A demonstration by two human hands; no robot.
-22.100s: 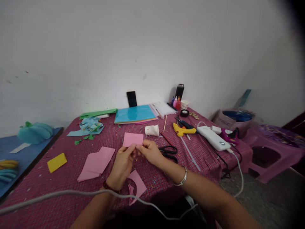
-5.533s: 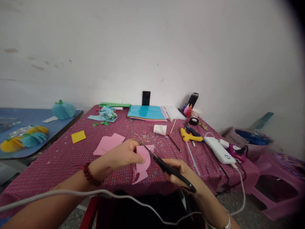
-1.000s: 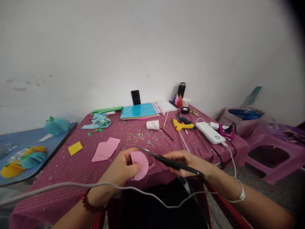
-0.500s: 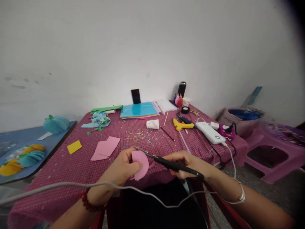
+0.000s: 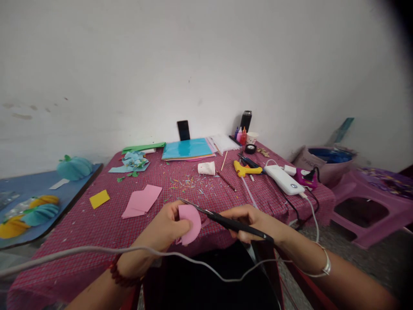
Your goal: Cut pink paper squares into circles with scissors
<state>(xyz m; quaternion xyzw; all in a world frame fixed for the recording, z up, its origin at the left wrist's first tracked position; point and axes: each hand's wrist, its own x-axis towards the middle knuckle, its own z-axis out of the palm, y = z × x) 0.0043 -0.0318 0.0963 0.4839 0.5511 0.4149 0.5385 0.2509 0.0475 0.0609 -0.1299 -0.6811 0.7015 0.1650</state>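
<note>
Between the thumb and fingers of my left hand (image 5: pixel 169 224) is pinched a half-round piece of pink paper (image 5: pixel 192 224), its curved side facing right. My right hand (image 5: pixel 250 221) grips a pair of black-handled scissors (image 5: pixel 230 222). The scissor blades point left and lie along the top edge of the pink paper, close to my left fingertips. Whether the blades are parted is hard to make out. A pile of pink paper sheets (image 5: pixel 143 201) lies on the table left of my left hand.
On the checked tablecloth (image 5: pixel 77 228) are paper snippets (image 5: pixel 193 186), a paper cup (image 5: pixel 206 168), a yellow glue gun (image 5: pixel 247 169) and a white power bank (image 5: pixel 284 180). A white cable (image 5: pixel 135 248) crosses before my forearms. Paper pumpkins (image 5: pixel 75 168) stand at left, a pink stool (image 5: pixel 361 206) at right.
Both hands, the pink paper and the scissors keep nearly the same position. The whole view has shifted very slightly.
</note>
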